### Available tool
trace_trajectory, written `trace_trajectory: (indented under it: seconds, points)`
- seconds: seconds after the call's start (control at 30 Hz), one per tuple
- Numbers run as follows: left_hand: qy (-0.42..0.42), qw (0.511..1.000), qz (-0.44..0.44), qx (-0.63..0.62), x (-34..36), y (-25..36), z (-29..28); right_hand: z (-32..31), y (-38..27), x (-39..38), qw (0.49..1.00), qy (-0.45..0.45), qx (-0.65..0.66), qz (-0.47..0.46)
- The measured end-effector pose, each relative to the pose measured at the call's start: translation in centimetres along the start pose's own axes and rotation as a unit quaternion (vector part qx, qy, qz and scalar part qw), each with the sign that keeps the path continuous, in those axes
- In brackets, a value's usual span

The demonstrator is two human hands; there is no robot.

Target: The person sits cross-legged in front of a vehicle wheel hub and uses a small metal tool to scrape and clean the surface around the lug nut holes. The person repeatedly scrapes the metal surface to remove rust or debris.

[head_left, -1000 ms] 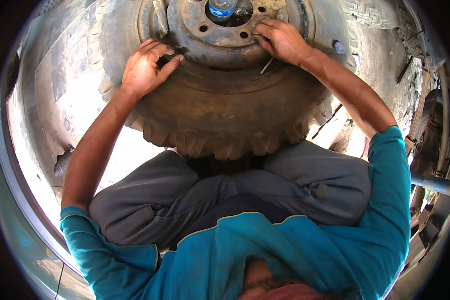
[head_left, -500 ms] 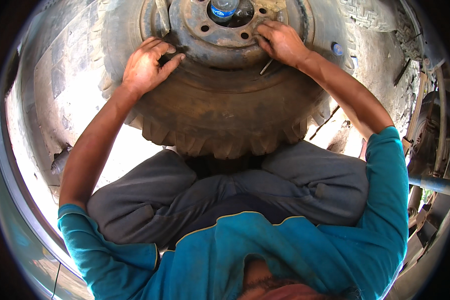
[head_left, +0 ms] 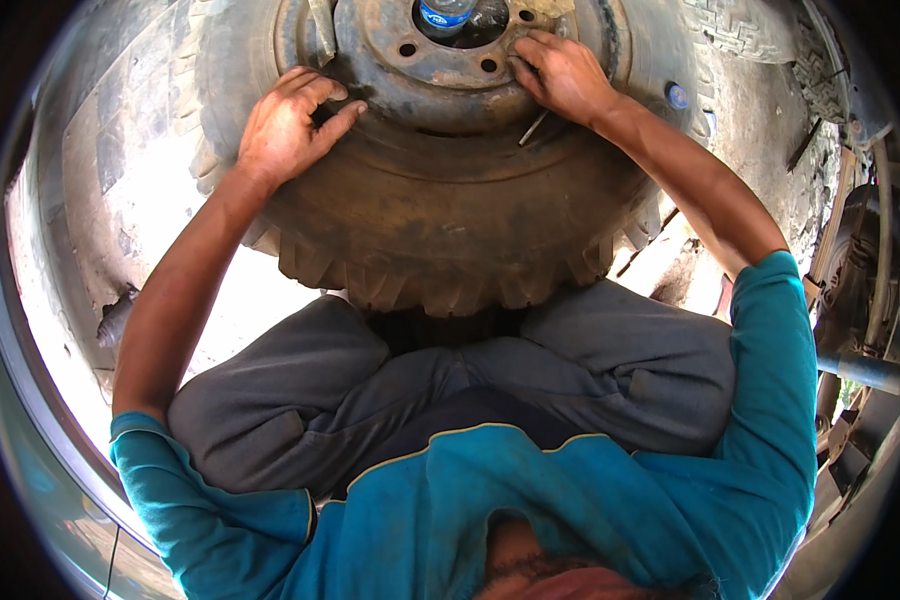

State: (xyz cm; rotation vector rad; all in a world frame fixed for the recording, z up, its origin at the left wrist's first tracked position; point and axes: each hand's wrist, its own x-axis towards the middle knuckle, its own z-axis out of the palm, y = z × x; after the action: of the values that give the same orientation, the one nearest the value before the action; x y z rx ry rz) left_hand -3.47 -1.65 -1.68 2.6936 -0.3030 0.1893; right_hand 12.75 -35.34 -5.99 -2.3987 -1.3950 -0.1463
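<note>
A worn wheel rim [head_left: 446, 70] sits within a large tyre [head_left: 420, 220] in front of the person's legs [head_left: 630, 370]. The left hand [head_left: 288, 122] rests by the rim's edge, thumb and fingers parted; the right hand [head_left: 567, 80] touches the rim, fingers curled, any grasp unclear. A blue-labelled bottle [head_left: 444, 16] shows at the central hole [head_left: 487, 24].

The wheel [head_left: 440, 225] and both hands [head_left: 285, 128] [head_left: 566, 80] now sit slightly higher in view than before.
</note>
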Motion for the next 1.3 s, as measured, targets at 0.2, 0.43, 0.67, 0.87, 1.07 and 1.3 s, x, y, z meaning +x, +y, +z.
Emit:
trace_trajectory:
  seconds: [0.2, 0.43, 0.67, 0.87, 1.07, 1.3]
  points:
    - [0.001, 1.000, -0.005, -0.002, 0.0, 0.2, -0.1, -0.3, -0.2, 0.0, 1.000, -0.010, -0.001, 0.016]
    - [0.010, 1.000, 0.012, -0.003, 0.0, -0.2, 0.1, -0.3, 0.1, -0.2, 0.999, -0.027, 0.008, -0.017]
    - [0.008, 1.000, 0.005, -0.001, -0.1, 0.0, 0.0, -0.4, -0.2, -0.5, 0.999, -0.029, 0.020, -0.024]
    - [-0.006, 1.000, -0.010, 0.007, -0.2, -0.3, 0.1, -0.6, -0.2, -0.3, 0.999, -0.026, 0.017, -0.019]
    - [-0.005, 1.000, -0.003, 0.001, 0.0, -0.1, 0.0, -0.5, 0.1, 0.4, 0.999, -0.038, 0.013, 0.023]
    - [0.002, 1.000, -0.001, -0.004, -0.2, -0.1, -0.1, -0.5, 0.2, -0.1, 0.999, -0.042, 0.023, 0.012]
